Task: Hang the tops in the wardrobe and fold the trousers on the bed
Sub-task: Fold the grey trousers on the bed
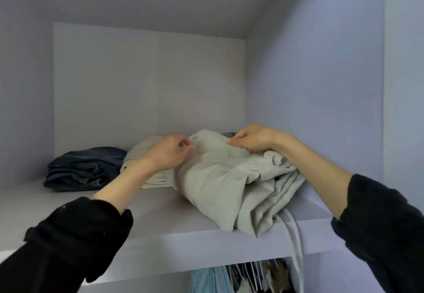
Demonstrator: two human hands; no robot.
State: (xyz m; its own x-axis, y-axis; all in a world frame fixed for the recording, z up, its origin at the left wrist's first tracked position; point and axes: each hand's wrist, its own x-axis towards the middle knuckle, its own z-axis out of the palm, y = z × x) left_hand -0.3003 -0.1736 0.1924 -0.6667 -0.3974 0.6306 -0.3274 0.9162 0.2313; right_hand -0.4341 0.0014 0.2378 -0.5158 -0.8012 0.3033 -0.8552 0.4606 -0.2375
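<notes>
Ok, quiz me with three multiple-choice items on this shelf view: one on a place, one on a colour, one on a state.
1. Where is the folded dark blue denim stack?
A. On the wardrobe shelf, left of the crumpled beige cloth garment
B. Hanging below the shelf
C. In the right hand

2. What colour are the sleeves?
A. White
B. Black
C. Red

3. What is the left hand doing?
A. Hanging idle
B. Pinching the beige garment
C. Lifting the denim

Answers: 1 A, the stack lies on the shelf left of the beige cloth. 2 B, both cuffs are black. 3 B, its fingertips curl onto the beige fabric.
</notes>
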